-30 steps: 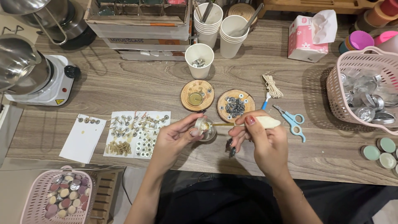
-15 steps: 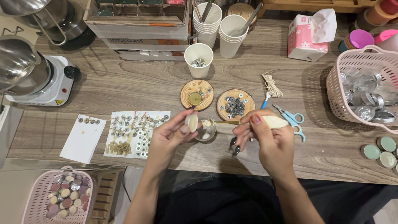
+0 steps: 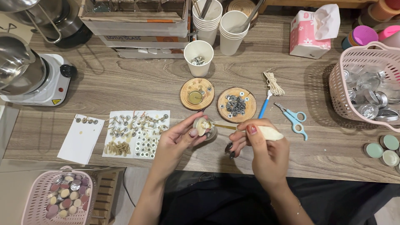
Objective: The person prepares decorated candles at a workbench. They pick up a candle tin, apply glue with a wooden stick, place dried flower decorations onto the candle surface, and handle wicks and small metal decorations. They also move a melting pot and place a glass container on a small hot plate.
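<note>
Two bare hands meet over a wood-grain table (image 3: 125, 83). The left hand (image 3: 177, 139) pinches a small round metal cup (image 3: 206, 127), tilted, cream wax showing inside it. The right hand (image 3: 262, 143) is closed around a cream-handled tool (image 3: 266, 132) whose thin brass blade reaches into the cup. Judging by the wax clinging there, the scraping looks partly done. Just beyond the fingers (image 3: 251, 130) lie two round wooden slices (image 3: 237, 104); blue scissors (image 3: 293, 118) rest right of the right hand.

A small round metal cup (image 3: 205, 127), tilted on its side with its waxy cream inside showing, sits just below centre. A cream-handled tool (image 3: 254, 130) lies level at its three o'clock, brass tip touching the cup's mouth.
</note>
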